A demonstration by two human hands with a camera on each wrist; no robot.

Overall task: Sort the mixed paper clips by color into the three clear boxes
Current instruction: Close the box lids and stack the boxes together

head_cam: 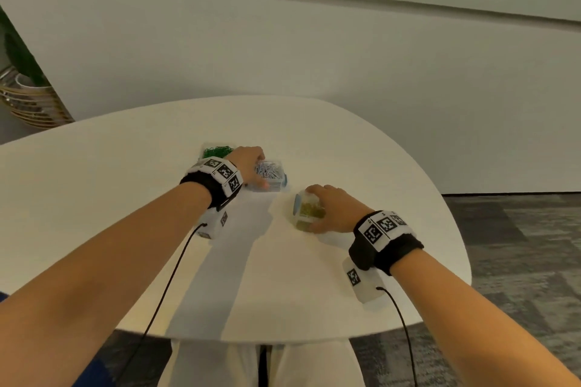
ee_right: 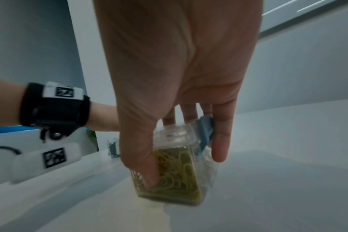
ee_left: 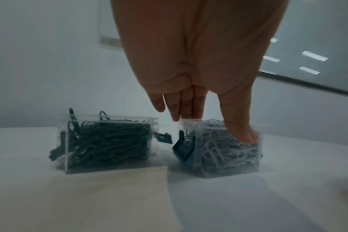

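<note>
Three clear boxes stand on the white table [head_cam: 125, 198]. The far left box [head_cam: 217, 151] [ee_left: 109, 144] holds green paper clips and nothing touches it. My left hand [head_cam: 263, 170] [ee_left: 216, 128] grips the box of white clips [head_cam: 272, 174] [ee_left: 228, 155], thumb on its near wall and fingers over its far edge. My right hand [head_cam: 311, 209] [ee_right: 184, 168] grips the box of yellow clips [head_cam: 309, 214] [ee_right: 179, 175] from above, with its thumb [ee_right: 147, 169] on one side and its fingers on the other. This box looks tilted, with a blue piece [ee_right: 205, 133] on its side.
Small blue binder clips [ee_left: 181, 149] sit at and between the green and white boxes. The table's rounded edge falls to grey carpet [head_cam: 518, 245] on the right. A wall stands behind, and a gold wire basket [head_cam: 28, 100] at far left. Cables hang from both wrist bands.
</note>
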